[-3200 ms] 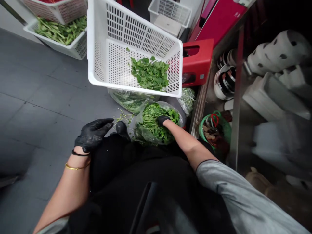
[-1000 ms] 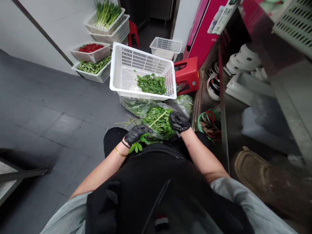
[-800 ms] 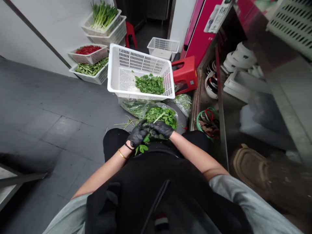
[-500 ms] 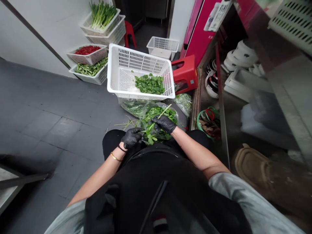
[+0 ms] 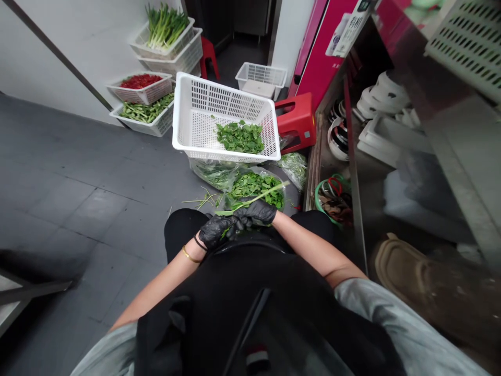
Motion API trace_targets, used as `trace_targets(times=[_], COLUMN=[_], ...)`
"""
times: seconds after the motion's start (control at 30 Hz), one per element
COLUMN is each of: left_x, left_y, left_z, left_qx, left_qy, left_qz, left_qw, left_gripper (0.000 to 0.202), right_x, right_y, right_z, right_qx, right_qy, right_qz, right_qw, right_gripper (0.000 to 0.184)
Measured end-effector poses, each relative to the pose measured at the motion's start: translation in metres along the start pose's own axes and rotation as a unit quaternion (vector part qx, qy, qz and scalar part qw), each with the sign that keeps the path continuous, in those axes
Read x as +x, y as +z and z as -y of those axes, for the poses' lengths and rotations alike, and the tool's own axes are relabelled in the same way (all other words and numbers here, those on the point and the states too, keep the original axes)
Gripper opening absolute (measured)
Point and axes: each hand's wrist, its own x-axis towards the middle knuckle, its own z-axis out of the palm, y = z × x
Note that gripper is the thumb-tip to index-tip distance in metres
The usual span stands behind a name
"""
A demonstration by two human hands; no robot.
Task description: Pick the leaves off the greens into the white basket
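Observation:
My right hand (image 5: 257, 211), in a black glove, is closed on a pale green leafy stem (image 5: 261, 197) that slants up to the right. Touching its fingertips is my left hand (image 5: 216, 231), also gloved and closed, with a bit of green leaf (image 5: 224, 233) showing between its fingers. Both hands are over my lap, at the near edge of a clear plastic bag full of leafy greens (image 5: 256, 187). Beyond the bag, a white perforated basket (image 5: 227, 152) holds a small pile of picked leaves (image 5: 240, 137). The fingertips are partly hidden.
Loose stems (image 5: 207, 198) lie on the floor (image 5: 97, 209) left of the bag. A red stool (image 5: 299, 122) is behind the basket's right side. Baskets of scallions (image 5: 166, 26), red chilies (image 5: 140, 81) and green beans (image 5: 146, 109) stand by the wall. A metal shelf (image 5: 356, 183) runs along the right.
My hands have come together and moved slightly nearer my body. The stem in my right hand now lies lower and reaches further right. The basket has stayed in place.

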Motion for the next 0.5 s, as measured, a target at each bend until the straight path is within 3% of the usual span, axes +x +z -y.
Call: trace_targets(times=[0.1, 0.2, 0.33, 0.43, 0.5], left_x=[-0.006, -0.009, -0.008, -0.004, 0.002], left_y=[-0.007, -0.014, -0.016, -0.016, -0.018], left_z=[-0.006, -0.013, -0.017, -0.017, -0.017], left_qx=[-0.009, -0.023, -0.033, -0.035, -0.023], left_qy=[-0.045, -0.045, 0.006, 0.045, 0.063], left_qz=[0.047, 0.066, 0.041, 0.021, -0.015], left_qw=[0.998, 0.997, 0.999, 0.998, 0.998], left_gripper=[0.032, 0.034, 0.033, 0.033, 0.034], right_x=[-0.006, -0.022, -0.04, -0.041, -0.039], right_y=[-0.017, -0.041, -0.065, -0.063, -0.052], right_z=[0.002, 0.005, 0.011, 0.008, 0.003], right_qx=[-0.052, -0.027, 0.039, 0.022, -0.031], right_qy=[-0.002, -0.003, -0.037, -0.037, -0.006], right_qz=[0.027, 0.015, -0.073, -0.109, -0.067], right_qw=[0.998, 1.0, 0.996, 0.993, 0.997], right_gripper=[0.021, 0.029, 0.053, 0.055, 0.053])
